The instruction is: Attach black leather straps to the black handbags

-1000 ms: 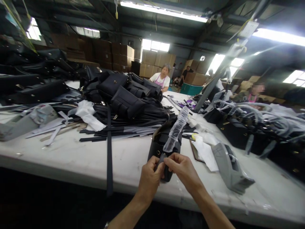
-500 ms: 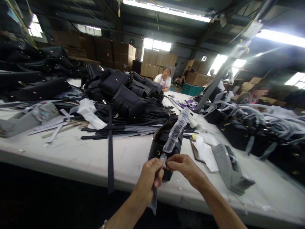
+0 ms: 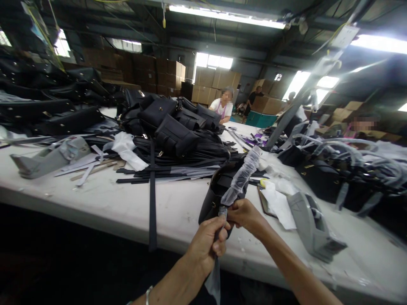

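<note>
A black handbag point(image 3: 208, 207) stands near the table's front edge. Its handle point(image 3: 243, 173) is wrapped in crinkled clear plastic and rises over the bag's opening. My left hand point(image 3: 206, 239) is closed around a plastic-covered strap point(image 3: 215, 279), whose loose end hangs below the fist past the table edge. Close beside it, my right hand point(image 3: 246, 216) is closed in a pinch at the bag's side. Its fingertips are partly behind the strap, so what they grip is hidden.
Black bags point(image 3: 173, 135) lie heaped on loose black straps beyond. Grey tape dispensers stand left point(image 3: 54, 156) and right point(image 3: 314, 228). White paper point(image 3: 280, 205) lies near the right one. Bags with wrapped handles point(image 3: 321, 178) line the right. A co-worker point(image 3: 222, 106) leans at the table's far end.
My right hand has shifted up and inward, its fingertips now further behind the strap. My left hand still grips the strap. The whole view has swung slightly left.
</note>
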{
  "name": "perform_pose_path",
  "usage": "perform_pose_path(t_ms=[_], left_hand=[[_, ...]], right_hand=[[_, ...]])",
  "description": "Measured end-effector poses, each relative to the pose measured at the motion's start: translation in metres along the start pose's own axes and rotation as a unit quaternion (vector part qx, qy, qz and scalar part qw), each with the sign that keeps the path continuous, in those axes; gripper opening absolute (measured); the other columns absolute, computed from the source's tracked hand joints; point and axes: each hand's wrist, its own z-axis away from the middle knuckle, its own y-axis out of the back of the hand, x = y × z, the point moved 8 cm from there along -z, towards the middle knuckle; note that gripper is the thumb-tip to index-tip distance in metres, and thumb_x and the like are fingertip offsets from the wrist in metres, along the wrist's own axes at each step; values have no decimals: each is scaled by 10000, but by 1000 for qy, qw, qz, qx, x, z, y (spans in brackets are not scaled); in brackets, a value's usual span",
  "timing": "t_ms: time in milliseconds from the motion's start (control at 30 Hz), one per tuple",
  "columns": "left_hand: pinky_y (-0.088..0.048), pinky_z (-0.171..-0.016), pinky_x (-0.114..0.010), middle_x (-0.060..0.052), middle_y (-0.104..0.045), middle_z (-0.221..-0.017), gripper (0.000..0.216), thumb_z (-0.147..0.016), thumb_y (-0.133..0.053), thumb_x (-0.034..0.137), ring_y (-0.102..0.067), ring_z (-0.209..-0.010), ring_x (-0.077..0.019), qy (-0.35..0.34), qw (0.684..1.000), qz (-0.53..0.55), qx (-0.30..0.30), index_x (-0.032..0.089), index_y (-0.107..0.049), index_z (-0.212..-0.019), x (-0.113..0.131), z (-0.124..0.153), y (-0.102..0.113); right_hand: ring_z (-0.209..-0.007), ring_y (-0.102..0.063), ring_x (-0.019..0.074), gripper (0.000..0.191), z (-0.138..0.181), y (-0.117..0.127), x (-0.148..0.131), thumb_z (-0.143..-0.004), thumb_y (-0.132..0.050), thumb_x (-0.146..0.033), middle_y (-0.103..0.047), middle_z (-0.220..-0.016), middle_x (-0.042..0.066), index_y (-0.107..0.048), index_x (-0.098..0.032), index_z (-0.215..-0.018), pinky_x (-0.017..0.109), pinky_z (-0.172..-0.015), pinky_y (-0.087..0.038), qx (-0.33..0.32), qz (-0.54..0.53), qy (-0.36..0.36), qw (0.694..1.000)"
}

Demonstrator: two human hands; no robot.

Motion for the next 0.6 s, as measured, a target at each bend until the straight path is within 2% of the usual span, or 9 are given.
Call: perform_pose_path(t_ms=[100, 167, 200, 267, 300, 367, 467, 533, 600], left_hand=[[-136, -306, -166, 96, -445, -377, 433, -567, -795, 506, -232, -251, 3, -22, 999, -8, 24, 146, -573, -658, 2, 2, 2], [-144, -305, -165, 78, -476, -385, 472, -570, -782, 556, -263, -247, -3, -51, 998, -18, 41, 140, -577, -656, 5, 3, 5], [-152, -307, -165, 61, -503, -398, 488, -581, -773, 576, -293, -248, -8, -69, 996, -27, 47, 134, -580, -656, 7, 4, 6], [-181, -315, -167, 22, -559, -437, 511, -603, -758, 598, -363, -262, -24, -100, 993, -38, 55, 119, -589, -664, 9, 6, 7], [-198, -321, -167, 7, -582, -458, 512, -610, -759, 594, -392, -274, -32, -109, 992, -38, 57, 114, -595, -675, 9, 7, 7], [-216, -330, -167, -3, -601, -482, 493, -620, -769, 569, -419, -294, -41, -114, 992, -28, 54, 112, -603, -703, 6, 7, 5], [-204, -334, -163, 19, -566, -456, 435, -662, -760, 521, -383, -293, -29, -114, 993, -11, 27, 122, -587, -690, 2, 6, -1], [-195, -332, -161, 34, -537, -437, 413, -689, -742, 505, -353, -286, -20, -115, 993, -12, 12, 130, -571, -671, 3, 6, -4], [-184, -327, -160, 40, -527, -433, 404, -700, -730, 500, -337, -280, -17, -126, 992, -27, 12, 131, -569, -671, 6, 5, -2]], right_hand=[[-390, -399, 74, 249, 4, 6, -6, -607, -725, -274, -490, -370, -41, -565, -162, -452, 209, -398, -256, 69, 35, 12, 997], [-394, -391, 62, 239, 14, 7, -11, -619, -723, -285, -501, -399, -43, -579, -153, -481, 198, -394, -253, 83, 34, 16, 996], [-382, -379, 53, 219, 19, 4, -11, -640, -716, -301, -516, -419, -41, -610, -144, -529, 190, -383, -243, 64, 11, 12, 998], [-332, -305, 27, 208, 32, -7, -9, -696, -694, -334, -522, -430, -48, -678, -127, -696, 174, -352, -199, -19, -94, -10, 995], [-307, -244, 14, 232, 39, -15, -7, -723, -686, -346, -499, -412, -65, -693, -124, -791, 165, -339, -173, -70, -170, -23, 983], [-284, -120, -4, 287, 52, -29, -5, -753, -687, -347, -430, -378, -108, -689, -128, -939, 146, -316, -136, -154, -323, -40, 933], [-272, -9, -11, 355, 61, -46, -4, -757, -707, -318, -326, -347, -152, -674, -126, -1054, 131, -278, -91, -220, -467, -36, 856], [-266, 5, -11, 389, 61, -54, -5, -782, -697, -318, -297, -344, -160, -659, -111, -1109, 125, -270, -83, -237, -506, -24, 829], [-260, -5, -16, 401, 59, -59, -8, -802, -686, -330, -334, -361, -155, -647, -103, -1129, 122, -268, -94, -240, -513, -15, 824]])
